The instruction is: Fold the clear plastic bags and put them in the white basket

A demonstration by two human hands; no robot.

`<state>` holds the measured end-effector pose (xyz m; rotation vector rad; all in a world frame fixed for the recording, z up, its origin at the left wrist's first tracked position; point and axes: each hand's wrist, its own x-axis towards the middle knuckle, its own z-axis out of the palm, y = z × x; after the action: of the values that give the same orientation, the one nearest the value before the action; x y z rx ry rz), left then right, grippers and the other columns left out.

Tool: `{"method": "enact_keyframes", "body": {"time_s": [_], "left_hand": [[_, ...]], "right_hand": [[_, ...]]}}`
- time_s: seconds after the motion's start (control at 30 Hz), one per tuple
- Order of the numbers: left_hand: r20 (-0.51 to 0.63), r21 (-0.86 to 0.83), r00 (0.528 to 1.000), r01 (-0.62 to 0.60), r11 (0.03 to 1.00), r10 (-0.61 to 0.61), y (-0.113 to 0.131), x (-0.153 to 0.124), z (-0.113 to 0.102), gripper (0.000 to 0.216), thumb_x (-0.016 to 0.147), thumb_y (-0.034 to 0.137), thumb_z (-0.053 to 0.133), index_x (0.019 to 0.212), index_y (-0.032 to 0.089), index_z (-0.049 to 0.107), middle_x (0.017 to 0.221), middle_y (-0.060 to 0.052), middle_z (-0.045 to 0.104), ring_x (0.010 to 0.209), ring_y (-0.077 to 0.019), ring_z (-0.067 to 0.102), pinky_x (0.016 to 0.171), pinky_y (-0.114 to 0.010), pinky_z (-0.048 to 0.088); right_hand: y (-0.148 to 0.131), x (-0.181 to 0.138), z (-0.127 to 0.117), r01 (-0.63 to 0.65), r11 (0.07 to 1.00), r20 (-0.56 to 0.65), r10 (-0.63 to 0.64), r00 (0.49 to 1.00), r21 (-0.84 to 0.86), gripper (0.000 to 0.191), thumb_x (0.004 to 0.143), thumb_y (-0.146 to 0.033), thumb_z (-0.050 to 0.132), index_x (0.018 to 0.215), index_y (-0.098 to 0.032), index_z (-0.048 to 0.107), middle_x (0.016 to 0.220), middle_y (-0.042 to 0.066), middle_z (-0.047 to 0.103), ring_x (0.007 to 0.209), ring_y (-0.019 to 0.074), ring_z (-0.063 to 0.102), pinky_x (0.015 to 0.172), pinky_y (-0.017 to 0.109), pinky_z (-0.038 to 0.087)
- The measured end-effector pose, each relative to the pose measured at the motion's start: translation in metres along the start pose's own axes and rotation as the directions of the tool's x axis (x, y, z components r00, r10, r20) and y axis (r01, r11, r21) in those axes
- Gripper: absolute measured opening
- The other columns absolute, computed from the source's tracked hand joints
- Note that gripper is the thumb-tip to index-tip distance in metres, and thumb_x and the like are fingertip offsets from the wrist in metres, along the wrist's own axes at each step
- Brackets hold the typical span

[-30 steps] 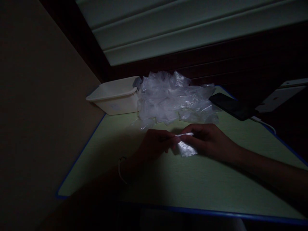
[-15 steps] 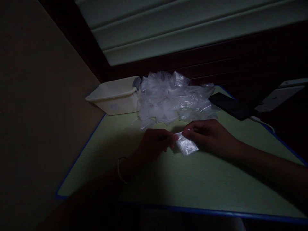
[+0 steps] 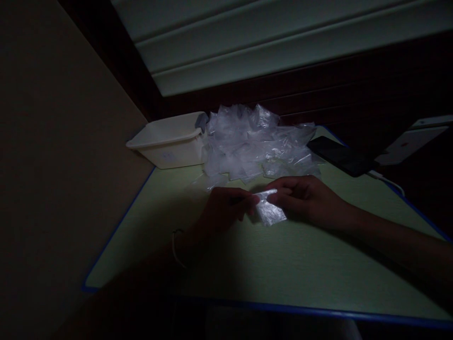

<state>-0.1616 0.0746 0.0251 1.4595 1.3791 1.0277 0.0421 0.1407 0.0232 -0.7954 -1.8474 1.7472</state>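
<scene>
The scene is very dim. A small clear plastic bag [image 3: 271, 212] hangs between both hands over a pale green table [image 3: 283, 269]. My left hand [image 3: 226, 208] pinches the bag's top left edge, fingers closed. My right hand [image 3: 304, 198] pinches the top right edge, fingers curled on it. A thin bracelet sits on my left wrist. Just behind the hands lies a heap of several more clear plastic bags [image 3: 255, 141].
A cream plastic tub [image 3: 170, 141] stands at the table's far left corner, beside the heap. A dark phone [image 3: 339, 158] lies at the far right, with a white cable and a light device [image 3: 410, 139] beyond. A wall runs along the left; the table has a blue edge.
Both hands have shifted slightly away from me with the small bag. The bag's angle between the fingers has changed a little.
</scene>
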Motion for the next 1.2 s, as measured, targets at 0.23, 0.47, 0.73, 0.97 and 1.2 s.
{"method": "enact_keyframes", "body": {"time_s": [0.23, 0.47, 0.73, 0.97, 1.2], "left_hand": [[0.005, 0.010, 1.000, 0.003, 1.000, -0.003, 0.0010, -0.0004, 0.0002, 0.028, 0.081, 0.038, 0.067, 0.068, 0.013, 0.070, 0.054, 0.000, 0.061, 0.046, -0.0059, 0.048, 0.045, -0.018, 0.038], [-0.005, 0.081, 1.000, -0.030, 0.996, 0.031, 0.0000, -0.0018, -0.0007, 0.029, 0.082, 0.040, 0.066, 0.069, 0.014, 0.071, 0.054, 0.000, 0.062, 0.046, -0.0058, 0.048, 0.045, -0.018, 0.037], [0.036, -0.134, 0.999, -0.018, 0.991, 0.023, -0.0077, 0.0010, 0.0032, 0.032, 0.077, 0.035, 0.072, 0.100, 0.013, 0.069, 0.065, -0.002, 0.068, 0.046, -0.0071, 0.053, 0.045, -0.019, 0.043], [-0.005, -0.224, 1.000, -0.020, 0.974, 0.019, -0.0055, 0.0013, 0.0064, 0.024, 0.075, 0.031, 0.074, 0.091, 0.014, 0.067, 0.061, 0.000, 0.066, 0.045, -0.0067, 0.053, 0.043, -0.018, 0.043], [-0.029, -0.251, 0.999, -0.050, 0.967, 0.044, -0.0037, 0.0009, 0.0062, 0.021, 0.076, 0.032, 0.073, 0.088, 0.014, 0.071, 0.060, 0.001, 0.065, 0.047, -0.0066, 0.052, 0.045, -0.019, 0.043]], "right_hand": [[0.0014, 0.0007, 0.0006, -0.017, 1.000, -0.013, 0.017, 1.000, -0.012, 0.024, 0.084, -0.036, 0.065, 0.093, -0.014, 0.070, 0.064, 0.000, 0.061, 0.051, 0.0080, 0.045, 0.046, 0.023, 0.034], [-0.0003, -0.0001, 0.0032, -0.016, 0.999, -0.027, 0.017, 0.999, 0.044, 0.025, 0.081, -0.036, 0.066, 0.095, -0.015, 0.071, 0.063, -0.001, 0.060, 0.050, 0.0077, 0.045, 0.046, 0.022, 0.035], [0.0032, 0.0013, 0.0021, 0.013, 1.000, -0.088, -0.015, 0.996, -0.022, 0.026, 0.082, -0.036, 0.065, 0.097, -0.015, 0.072, 0.062, -0.001, 0.058, 0.048, 0.0078, 0.044, 0.043, 0.022, 0.033], [0.0006, -0.0011, 0.0026, 0.058, 0.998, -0.096, -0.058, 0.994, -0.005, 0.028, 0.082, -0.035, 0.066, 0.103, -0.017, 0.071, 0.064, 0.000, 0.060, 0.051, 0.0089, 0.047, 0.045, 0.023, 0.036], [0.0005, -0.0002, 0.0014, 0.077, 0.997, -0.137, -0.079, 0.988, -0.016, 0.024, 0.080, -0.032, 0.065, 0.095, -0.015, 0.074, 0.059, 0.000, 0.060, 0.050, 0.0100, 0.049, 0.047, 0.024, 0.038]]}}
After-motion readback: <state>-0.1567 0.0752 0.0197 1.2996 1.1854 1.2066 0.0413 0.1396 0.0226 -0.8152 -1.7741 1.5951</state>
